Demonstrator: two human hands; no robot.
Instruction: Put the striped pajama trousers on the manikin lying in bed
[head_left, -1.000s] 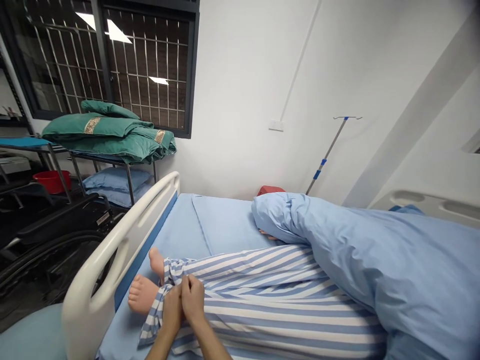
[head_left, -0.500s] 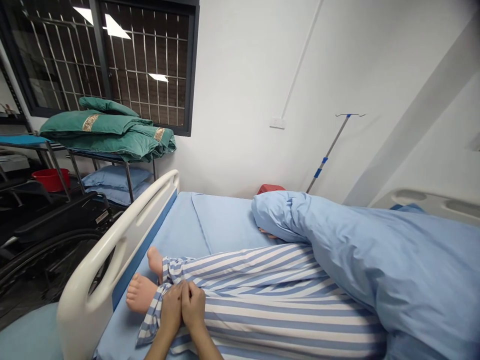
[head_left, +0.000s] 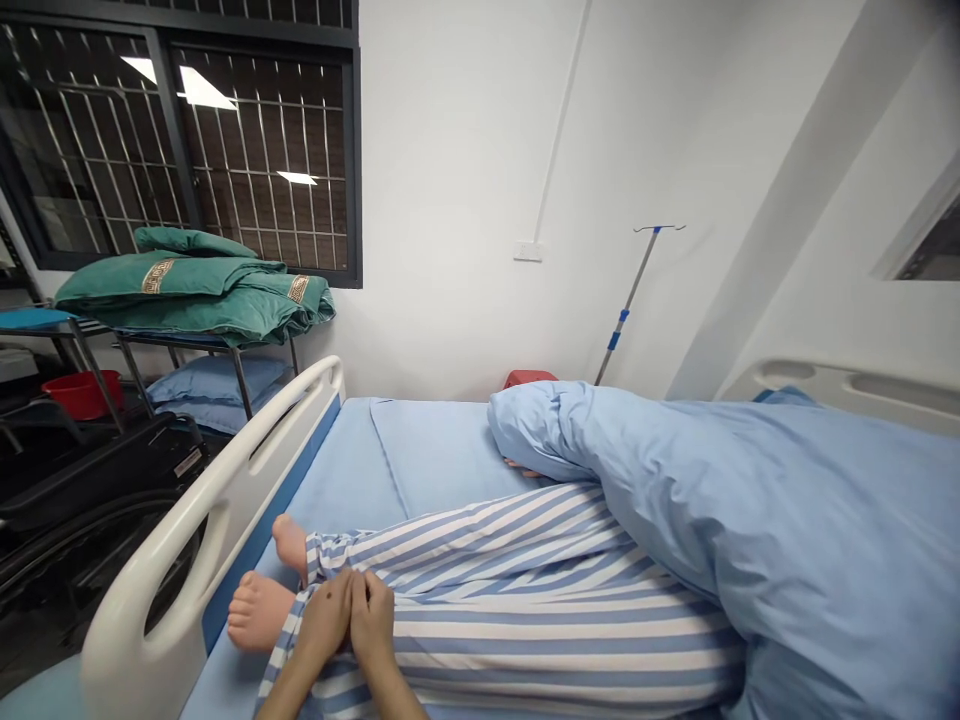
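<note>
The left hand (head_left: 322,620) and right hand (head_left: 373,618) are working side by side at the lower leg of the blue-and-white striped pyjama trousers (head_left: 487,610), which are dressing what looks like a training manikin on a hospital bed. Both hands are nearly closed, with fingers curling in and pressing against the cloth, knuckles touching. Whether either is really gripping a fold is hidden. The nearer bare foot (head_left: 255,617) and other bare foot (head_left: 290,545) are sticking out just beside the hands. Good handling here means keeping the fingers on the fabric and working it evenly, without dragging the foot. A blue duvet (head_left: 750,520) is covering the upper body, a blue bedsheet (head_left: 442,450) is lying underneath, and a white side rail (head_left: 217,490) is running along the left. Green folded blankets (head_left: 187,290) are sitting on a metal rack (head_left: 247,375) behind.
</note>
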